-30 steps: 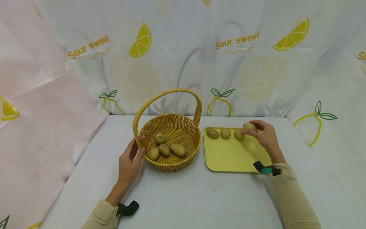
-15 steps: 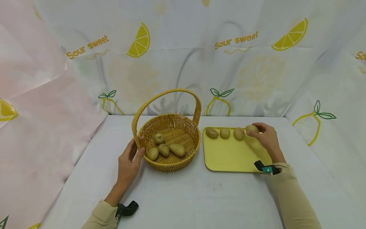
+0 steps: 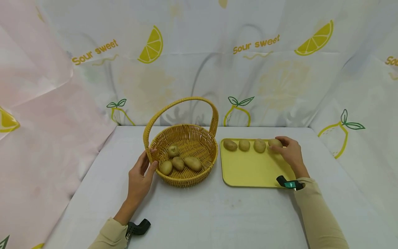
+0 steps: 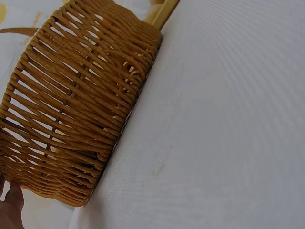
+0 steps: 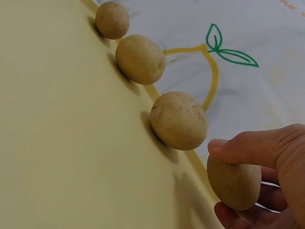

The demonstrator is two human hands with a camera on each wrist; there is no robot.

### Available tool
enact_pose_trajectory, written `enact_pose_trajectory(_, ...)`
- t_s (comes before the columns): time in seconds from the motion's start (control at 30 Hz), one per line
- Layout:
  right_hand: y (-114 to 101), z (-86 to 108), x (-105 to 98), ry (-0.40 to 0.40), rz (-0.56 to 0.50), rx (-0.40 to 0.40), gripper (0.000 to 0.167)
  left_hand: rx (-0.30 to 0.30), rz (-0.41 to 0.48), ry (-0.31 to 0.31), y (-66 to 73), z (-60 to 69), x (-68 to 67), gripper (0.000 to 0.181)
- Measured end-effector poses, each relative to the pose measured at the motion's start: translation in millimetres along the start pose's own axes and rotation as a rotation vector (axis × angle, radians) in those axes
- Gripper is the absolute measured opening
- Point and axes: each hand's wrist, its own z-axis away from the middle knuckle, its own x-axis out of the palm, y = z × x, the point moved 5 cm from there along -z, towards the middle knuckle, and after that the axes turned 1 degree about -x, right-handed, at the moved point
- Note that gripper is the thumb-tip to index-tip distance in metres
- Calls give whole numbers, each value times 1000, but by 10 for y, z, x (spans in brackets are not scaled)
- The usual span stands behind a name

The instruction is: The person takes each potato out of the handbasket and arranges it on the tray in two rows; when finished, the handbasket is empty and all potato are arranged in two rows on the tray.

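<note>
The left hand (image 3: 140,181) grips the yellow wicker basket (image 3: 186,181) at its left rim, beside the foot of the tall handle (image 3: 192,98), with the thumb on the near side and the fingers reaching behind. The left wrist view adds the outer weave and the base resting on the white table (image 3: 199,214), but only a little of the hand; the head view looks into the basket, where four potatoes lie toward the left and front. From left to right they are a rounded potato (image 3: 166,167), a paler potato (image 3: 173,150) set farther back, a small potato (image 3: 178,163), and an oblong potato (image 3: 193,163) whose long axis slants down to the right.

On the yellow tray (image 3: 255,169) a row runs along the back edge: an oval potato (image 3: 230,145) with its long axis nearly sideways, a round potato (image 3: 244,145), and a third potato (image 3: 259,145). At the right end of this row the right hand (image 3: 290,151) pinches the last potato (image 3: 275,143) over the back right corner. The right wrist view shows what the head view hides: the thumb across its upper end, fingers behind and beneath, the potato out at the fingertips. There its long axis seems to slope from thumb toward lower fingertip; whether it touches the tray I cannot tell
</note>
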Motion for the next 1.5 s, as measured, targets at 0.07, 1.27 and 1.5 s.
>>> enact_pose_trajectory(0.07,21,2,9,-2,-4,8,55,1,-1,0,-1,2,0,51)
enact_pose_trajectory(1.27,160,11,-33,-16,-121,2,60,-3,7,5,-331,53,-16,54)
enact_pose_trajectory(1.5,79,4,-79,21,-145,-49,52,-10,-3,-2,-37,1,1,51)
